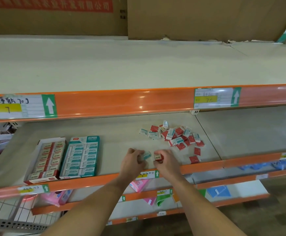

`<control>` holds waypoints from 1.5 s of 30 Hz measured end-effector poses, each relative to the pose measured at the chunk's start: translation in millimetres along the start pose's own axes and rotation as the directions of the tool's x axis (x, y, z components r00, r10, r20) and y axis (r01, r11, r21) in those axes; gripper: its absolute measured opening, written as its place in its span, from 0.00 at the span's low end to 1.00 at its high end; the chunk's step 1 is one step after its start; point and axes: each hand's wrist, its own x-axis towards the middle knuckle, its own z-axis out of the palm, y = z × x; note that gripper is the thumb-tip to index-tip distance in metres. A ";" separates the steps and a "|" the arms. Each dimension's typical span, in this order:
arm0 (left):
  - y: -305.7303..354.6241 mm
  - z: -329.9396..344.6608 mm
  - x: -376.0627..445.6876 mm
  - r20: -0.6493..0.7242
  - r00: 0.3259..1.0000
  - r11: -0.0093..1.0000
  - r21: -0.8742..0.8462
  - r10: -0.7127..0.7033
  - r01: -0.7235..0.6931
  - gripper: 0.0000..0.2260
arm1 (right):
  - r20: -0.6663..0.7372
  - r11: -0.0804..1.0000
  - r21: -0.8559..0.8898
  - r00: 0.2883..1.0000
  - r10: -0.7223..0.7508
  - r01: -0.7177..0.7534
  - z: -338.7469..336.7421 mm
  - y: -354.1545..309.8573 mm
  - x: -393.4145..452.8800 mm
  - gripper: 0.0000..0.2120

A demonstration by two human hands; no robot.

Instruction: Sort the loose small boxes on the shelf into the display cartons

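A heap of loose small boxes (pixel 176 136), red ones and teal-and-white ones, lies on the middle shelf (pixel 118 133) to the right. Two display cartons stand at the left: a red carton (pixel 46 159) with rows of red boxes and a teal carton (pixel 81 156) with rows of teal boxes. My left hand (pixel 132 161) grips teal boxes (pixel 146 155) just above the shelf near its front edge. My right hand (pixel 167 160) is closed around a red box (pixel 158 157) beside it. Both hands sit between the cartons and the heap.
An orange rail (pixel 104 103) with price tags fronts the shelf above, close over the working space. Big cardboard cartons (pixel 198 17) stand on that upper shelf. Lower shelves hold pink packets (pixel 138 184) and blue items (pixel 219 191). A wire basket (pixel 11 217) is at the bottom left.
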 end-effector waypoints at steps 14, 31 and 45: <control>-1.7 -2.4 -4.9 0.121 0.987 0.979 0.166 0.102 -0.121 0.17 | 0.014 0.999 -0.029 1.000 0.017 -0.017 0.4 1.3 5.8 0.18; -7.1 -51.0 15.3 0.037 0.983 0.935 0.304 0.179 -0.182 0.09 | -0.021 0.989 -0.059 0.991 -0.135 0.134 17.2 -38.4 16.4 0.13; -54.0 -135.7 -3.9 -0.054 0.987 0.901 0.419 0.151 -0.115 0.08 | 0.028 0.963 -0.163 0.976 -0.215 0.216 63.8 -103.6 18.7 0.13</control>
